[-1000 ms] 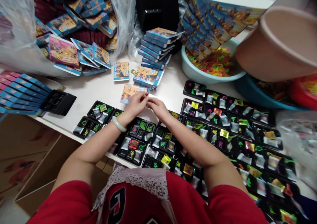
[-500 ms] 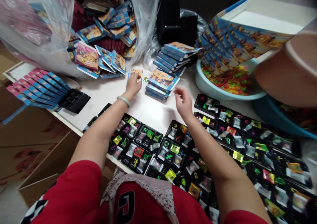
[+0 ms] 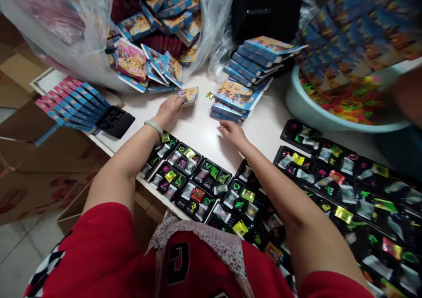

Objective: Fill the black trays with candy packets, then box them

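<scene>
My left hand (image 3: 170,110) is closed on the near left end of a small printed cardboard box (image 3: 189,96) at the white tabletop. A bracelet circles that wrist. My right hand (image 3: 232,132) hovers just in front of a short stack of blue printed boxes (image 3: 234,94), its fingers loosely bent and slightly apart, with nothing seen in them. Between the held box and the stack lies a small shiny green-yellow packet (image 3: 209,96). Behind the short stack, a taller, staggered stack of blue boxes (image 3: 255,60) leans to the right.
Rows of black compartment trays (image 3: 211,175) with small toys and packets line the near edge and right side. At the left stand a pink-and-blue box row (image 3: 70,104) and a black tray (image 3: 115,121). A plastic bag (image 3: 95,21) spills boxes; a pale-blue basin (image 3: 346,118) holds colourful pieces.
My left hand has drawn back towards me, and the box shows more clearly beyond its fingers. My right hand has moved left, to the front of the short stack. The camera view has shifted left.
</scene>
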Motion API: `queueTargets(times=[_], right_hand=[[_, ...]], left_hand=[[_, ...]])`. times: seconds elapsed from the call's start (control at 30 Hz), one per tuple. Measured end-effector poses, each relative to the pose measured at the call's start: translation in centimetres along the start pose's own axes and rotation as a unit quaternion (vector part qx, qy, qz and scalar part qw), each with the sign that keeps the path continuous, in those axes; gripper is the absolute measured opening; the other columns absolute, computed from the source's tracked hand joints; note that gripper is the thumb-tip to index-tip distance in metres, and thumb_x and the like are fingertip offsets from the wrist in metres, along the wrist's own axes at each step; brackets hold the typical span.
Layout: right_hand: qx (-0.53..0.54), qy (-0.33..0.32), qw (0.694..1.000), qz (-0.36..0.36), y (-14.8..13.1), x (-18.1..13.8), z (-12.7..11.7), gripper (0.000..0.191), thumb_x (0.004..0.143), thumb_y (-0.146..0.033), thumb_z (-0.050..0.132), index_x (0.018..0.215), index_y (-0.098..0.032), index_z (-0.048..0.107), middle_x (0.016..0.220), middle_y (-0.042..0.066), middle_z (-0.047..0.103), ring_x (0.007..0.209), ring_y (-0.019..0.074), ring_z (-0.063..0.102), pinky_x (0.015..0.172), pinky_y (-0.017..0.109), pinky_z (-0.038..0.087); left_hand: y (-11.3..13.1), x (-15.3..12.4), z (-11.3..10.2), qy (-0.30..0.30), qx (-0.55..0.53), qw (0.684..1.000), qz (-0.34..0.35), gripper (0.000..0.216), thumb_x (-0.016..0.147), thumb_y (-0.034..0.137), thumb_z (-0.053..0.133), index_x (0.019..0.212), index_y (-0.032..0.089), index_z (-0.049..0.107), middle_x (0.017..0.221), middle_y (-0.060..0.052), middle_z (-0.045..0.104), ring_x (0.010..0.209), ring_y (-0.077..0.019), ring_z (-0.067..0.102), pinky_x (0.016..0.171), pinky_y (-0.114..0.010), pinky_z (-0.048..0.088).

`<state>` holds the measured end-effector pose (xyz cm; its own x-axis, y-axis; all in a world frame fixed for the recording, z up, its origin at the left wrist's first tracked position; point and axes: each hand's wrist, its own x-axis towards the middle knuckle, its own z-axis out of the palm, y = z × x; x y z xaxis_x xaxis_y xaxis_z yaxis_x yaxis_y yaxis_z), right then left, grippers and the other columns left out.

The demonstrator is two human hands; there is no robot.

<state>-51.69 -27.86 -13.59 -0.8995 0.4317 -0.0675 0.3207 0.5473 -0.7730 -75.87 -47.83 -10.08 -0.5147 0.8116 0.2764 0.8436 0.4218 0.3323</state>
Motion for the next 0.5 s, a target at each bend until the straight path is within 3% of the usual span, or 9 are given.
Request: queueTargets(times=[0.13, 0.27, 0.37, 0.5], right_hand=[[-0.043, -0.128, 0.985, -0.106, -4.4, -2.5, 3.7, 0.026, 0.095, -0.024, 0.061, 0.117, -0.020, 0.075, 0.115, 0.009, 0.078, 0.105, 0.0227, 0.072, 0.097, 0.038, 0.056], [-0.123, -0.200, 0.968, -0.091, -9.6, -2.9, 6.9, 0.027, 0.093, -0.023, 0.065, 0.118, -0.020, 0.073, 0.116, 0.010, 0.078, 0.104, 0.0237, 0.072, 0.091, 0.035, 0.056], [-0.171, -0.210, 0.961, -0.056, -11.7, -2.5, 7.7, 0.027, 0.092, -0.020, 0.063, 0.116, -0.021, 0.073, 0.117, 0.010, 0.078, 0.106, 0.0264, 0.072, 0.088, 0.036, 0.057], [-0.202, -0.171, 0.964, -0.029, -11.9, -1.5, 7.0, 0.028, 0.094, -0.020, 0.057, 0.117, -0.021, 0.073, 0.124, 0.013, 0.075, 0.113, 0.0311, 0.070, 0.093, 0.041, 0.057]], left_hand=[[-0.2, -3.7, -2.5, -0.021, 0.010, 1.000, 0.018, 0.029, 0.087, 0.015, 0.053, 0.106, 0.018, 0.074, 0.115, -0.014, 0.070, 0.112, -0.0308, 0.063, 0.098, -0.043, 0.051], [0.0, -6.1, -3.8, -0.057, -0.014, 0.998, 0.022, 0.023, 0.089, 0.018, 0.054, 0.098, 0.017, 0.076, 0.110, -0.014, 0.072, 0.110, -0.0300, 0.065, 0.100, -0.045, 0.051], [0.1, -6.9, -4.1, -0.043, -0.033, 0.999, 0.000, 0.019, 0.090, 0.019, 0.057, 0.095, 0.018, 0.075, 0.106, -0.012, 0.073, 0.107, -0.0282, 0.066, 0.098, -0.042, 0.051], [0.6, -7.2, -3.7, -0.021, -0.074, 0.996, -0.038, 0.012, 0.089, 0.020, 0.063, 0.096, 0.019, 0.072, 0.103, -0.009, 0.073, 0.102, -0.0250, 0.066, 0.094, -0.035, 0.050]])
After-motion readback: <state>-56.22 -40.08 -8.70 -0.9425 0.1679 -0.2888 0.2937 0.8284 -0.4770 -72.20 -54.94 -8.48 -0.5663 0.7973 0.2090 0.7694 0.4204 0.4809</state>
